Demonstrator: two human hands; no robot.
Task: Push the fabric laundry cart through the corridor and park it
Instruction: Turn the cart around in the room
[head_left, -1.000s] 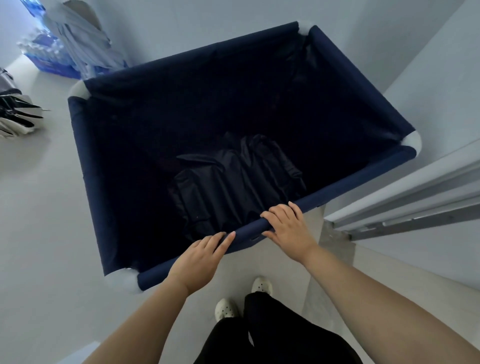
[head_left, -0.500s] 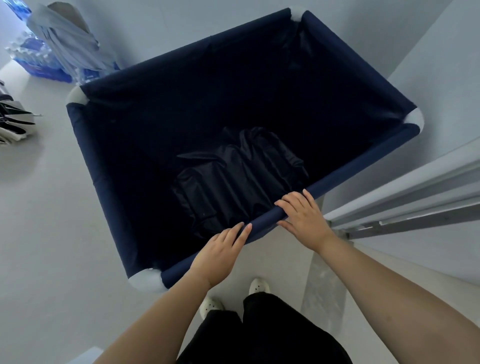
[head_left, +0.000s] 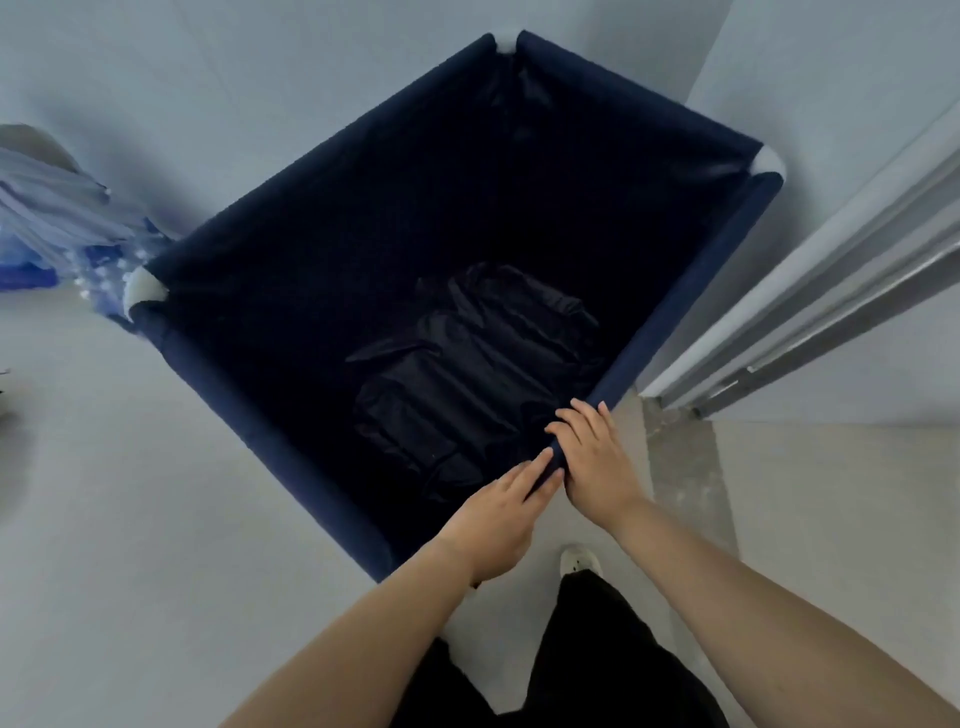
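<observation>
**Cart nosing into the corner by the door frame**

Grip: both hands sit close together on the near rail of the fabric laundry cart (head_left: 249, 415). The left hand (head_left: 493, 525) lies over the rail with fingers extended and only loosely curled, more a palm press than a clasp. The right hand (head_left: 597, 457) wraps its fingers over the padded rail just beside it, nearer the door side. Neither is clenched hard.

Cart: dark blue, standing skewed on the floor (head_left: 104, 519), its far corner close to the wall (head_left: 260, 78). Its right rail runs just beside the metal door frame (head_left: 831, 270). A dark folded garment (head_left: 467, 374) lies at the bottom. A pile of blue-and-white items (head_left: 57, 228) sits near the left corner.

Judgement: parking seems nearly reached. With both hands bunched at one end of the rail, any push will tend to swing the cart rather than drive it straight. Spreading the hands wider should give better steering. The push ought to be slow, keeping the right rail off the frame and the left corner clear of the pile.

A shoe (head_left: 576, 558) shows below the rail; feet should stay behind the cart's base.
</observation>
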